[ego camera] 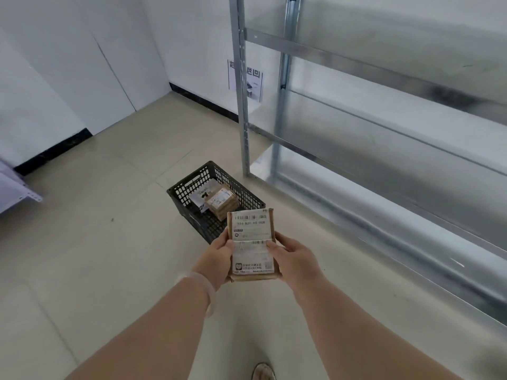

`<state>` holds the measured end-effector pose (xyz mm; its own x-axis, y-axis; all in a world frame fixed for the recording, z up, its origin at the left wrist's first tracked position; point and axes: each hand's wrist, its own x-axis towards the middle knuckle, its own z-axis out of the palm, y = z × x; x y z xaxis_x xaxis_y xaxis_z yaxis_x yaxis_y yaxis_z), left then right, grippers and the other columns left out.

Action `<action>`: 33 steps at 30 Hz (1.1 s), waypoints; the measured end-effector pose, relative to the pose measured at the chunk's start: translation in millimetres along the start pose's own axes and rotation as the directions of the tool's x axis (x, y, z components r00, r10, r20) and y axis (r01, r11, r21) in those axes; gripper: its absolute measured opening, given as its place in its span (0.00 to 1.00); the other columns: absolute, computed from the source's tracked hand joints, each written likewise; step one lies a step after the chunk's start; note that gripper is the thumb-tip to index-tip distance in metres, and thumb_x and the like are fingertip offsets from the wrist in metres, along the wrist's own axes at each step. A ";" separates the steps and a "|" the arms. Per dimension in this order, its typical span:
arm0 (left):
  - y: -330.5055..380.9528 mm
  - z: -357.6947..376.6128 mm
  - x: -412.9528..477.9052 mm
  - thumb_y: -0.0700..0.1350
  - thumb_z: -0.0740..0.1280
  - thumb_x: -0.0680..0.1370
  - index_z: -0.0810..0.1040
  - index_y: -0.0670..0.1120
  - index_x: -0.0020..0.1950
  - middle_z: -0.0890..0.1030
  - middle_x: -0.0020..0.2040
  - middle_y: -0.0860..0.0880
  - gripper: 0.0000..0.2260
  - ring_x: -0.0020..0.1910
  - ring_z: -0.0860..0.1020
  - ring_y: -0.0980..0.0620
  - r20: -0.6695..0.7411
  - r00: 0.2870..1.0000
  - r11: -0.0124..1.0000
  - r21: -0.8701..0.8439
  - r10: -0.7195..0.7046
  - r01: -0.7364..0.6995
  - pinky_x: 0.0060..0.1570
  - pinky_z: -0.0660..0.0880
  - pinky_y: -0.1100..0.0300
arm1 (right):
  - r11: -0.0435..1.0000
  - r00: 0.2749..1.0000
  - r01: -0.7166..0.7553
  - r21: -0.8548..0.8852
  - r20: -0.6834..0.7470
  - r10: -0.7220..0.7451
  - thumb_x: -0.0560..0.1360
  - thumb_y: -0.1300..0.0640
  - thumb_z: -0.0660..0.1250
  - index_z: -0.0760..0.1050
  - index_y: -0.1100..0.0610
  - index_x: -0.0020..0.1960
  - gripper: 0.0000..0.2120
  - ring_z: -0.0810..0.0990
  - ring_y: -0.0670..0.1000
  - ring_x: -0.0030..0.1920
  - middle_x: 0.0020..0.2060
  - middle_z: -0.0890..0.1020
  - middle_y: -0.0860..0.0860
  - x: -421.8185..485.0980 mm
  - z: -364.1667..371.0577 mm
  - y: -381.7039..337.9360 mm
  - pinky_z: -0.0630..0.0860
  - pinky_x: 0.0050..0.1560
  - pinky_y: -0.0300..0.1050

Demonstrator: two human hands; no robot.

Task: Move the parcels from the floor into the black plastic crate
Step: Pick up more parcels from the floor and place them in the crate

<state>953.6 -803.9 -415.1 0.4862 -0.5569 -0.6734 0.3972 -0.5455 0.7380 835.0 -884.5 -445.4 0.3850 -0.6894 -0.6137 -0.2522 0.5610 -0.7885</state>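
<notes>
parcel in hand: brown parcel point(251, 242) with a big white shipping label, face up toward the camera, held in the air just this side of the black crate point(189, 187), its far end overlapping the crate's near corner in this view
why both hands: my guess is it's held flat by the two long edges so the label stays readable and it can go in level rather than get tossed
left hand point(218, 256): wrapped around the left edge, thumb on top of the label, the other fingers tucked under where I can't see them; pale bracelet point(205, 286) on that wrist
right hand point(293, 259): mirror image, thumb on the label, fingers curled under the right edge
arms: both stretched forward and down, forearms converging on the parcel, wrists roughly level
crate: sits on the tiled floor point(96, 242) right by the foot of the metal shelving point(242, 105), probably parked there to be handy
already inside: a brown parcel point(221, 202) leaning partly on a white parcel point(199, 198), with bare crate bottom nearer the person
what's next, I reckon: reach a bit further, lower it into that free near side, then let go
left on the floor: no other parcels in view, so can't tell
</notes>
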 end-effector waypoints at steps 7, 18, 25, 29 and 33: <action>65.5 -51.2 101.6 0.43 0.53 0.84 0.67 0.59 0.72 0.79 0.55 0.50 0.19 0.47 0.79 0.51 0.000 0.999 0.999 -0.018 -0.046 0.046 0.52 0.79 0.49 | 0.999 0.999 -0.031 -0.014 -0.027 0.031 0.75 0.59 0.70 0.78 0.49 0.62 0.16 0.86 0.53 0.46 0.45 0.86 0.51 85.9 70.3 -54.7 0.83 0.50 0.54; 123.7 -138.5 254.6 0.46 0.54 0.83 0.68 0.64 0.68 0.79 0.58 0.48 0.17 0.55 0.79 0.45 0.139 0.986 0.978 0.197 -0.089 0.061 0.56 0.78 0.44 | 0.992 0.986 -0.083 0.100 -0.138 0.096 0.79 0.60 0.65 0.75 0.51 0.64 0.15 0.83 0.46 0.37 0.43 0.84 0.50 183.3 182.0 -92.7 0.77 0.28 0.35; 136.2 -170.5 326.8 0.47 0.54 0.83 0.67 0.66 0.68 0.80 0.58 0.50 0.17 0.53 0.79 0.48 0.262 0.948 0.935 0.344 -0.182 0.085 0.54 0.79 0.49 | 0.961 0.935 -0.129 0.246 -0.293 0.200 0.78 0.60 0.66 0.78 0.50 0.61 0.13 0.84 0.47 0.39 0.48 0.85 0.51 229.5 234.0 -82.2 0.76 0.27 0.34; 129.0 -164.6 372.3 0.47 0.54 0.83 0.66 0.63 0.70 0.80 0.58 0.50 0.18 0.53 0.79 0.48 0.292 0.933 0.911 0.404 -0.212 0.081 0.55 0.78 0.49 | 0.953 0.898 -0.150 0.264 -0.368 0.243 0.77 0.58 0.68 0.77 0.50 0.63 0.15 0.85 0.50 0.44 0.46 0.86 0.50 267.8 236.6 -68.4 0.80 0.35 0.40; 114.5 -156.7 424.7 0.47 0.54 0.83 0.66 0.62 0.71 0.79 0.59 0.50 0.18 0.56 0.78 0.47 0.304 0.915 0.882 0.459 -0.267 0.105 0.57 0.77 0.46 | 0.942 0.881 -0.183 0.280 -0.380 0.284 0.77 0.57 0.68 0.77 0.49 0.63 0.15 0.86 0.51 0.44 0.45 0.86 0.50 308.4 236.2 -47.0 0.82 0.44 0.46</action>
<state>1327.5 -1004.7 -609.6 0.1024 -0.5540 -0.8262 0.0442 -0.8272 0.5602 1175.3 -1015.2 -587.7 -0.0696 -0.6218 -0.7801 -0.0600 0.7831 -0.6189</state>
